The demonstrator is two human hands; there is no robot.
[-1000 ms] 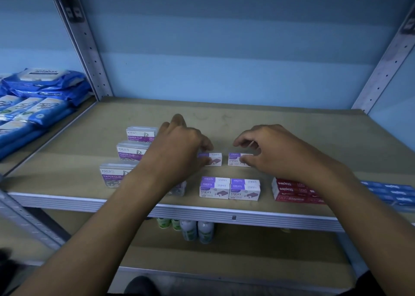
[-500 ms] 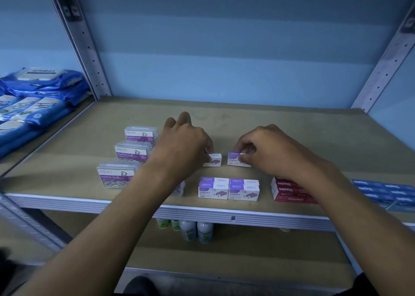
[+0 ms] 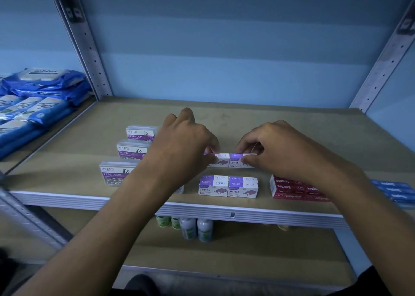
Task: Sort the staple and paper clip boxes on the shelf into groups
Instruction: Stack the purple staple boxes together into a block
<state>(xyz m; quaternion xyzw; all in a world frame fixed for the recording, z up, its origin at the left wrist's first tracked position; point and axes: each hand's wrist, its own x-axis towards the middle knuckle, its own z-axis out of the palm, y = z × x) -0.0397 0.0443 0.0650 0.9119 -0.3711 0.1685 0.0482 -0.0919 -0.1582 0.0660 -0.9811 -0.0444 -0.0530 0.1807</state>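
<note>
On the tan fibreboard shelf (image 3: 280,125) we see three clear plastic paper clip boxes with purple labels (image 3: 132,150) lined up at left, partly hidden by our left forearm. Flat red cardboard staple boxes (image 3: 289,189) and blue staple boxes (image 3: 393,191) lie at right. Our left hand (image 3: 184,143) pinches one small white-and-purple staple box (image 3: 219,160); our right hand (image 3: 285,147) pinches its twin (image 3: 239,160), the two touching, behind four stacked matching boxes (image 3: 228,186).
</note>
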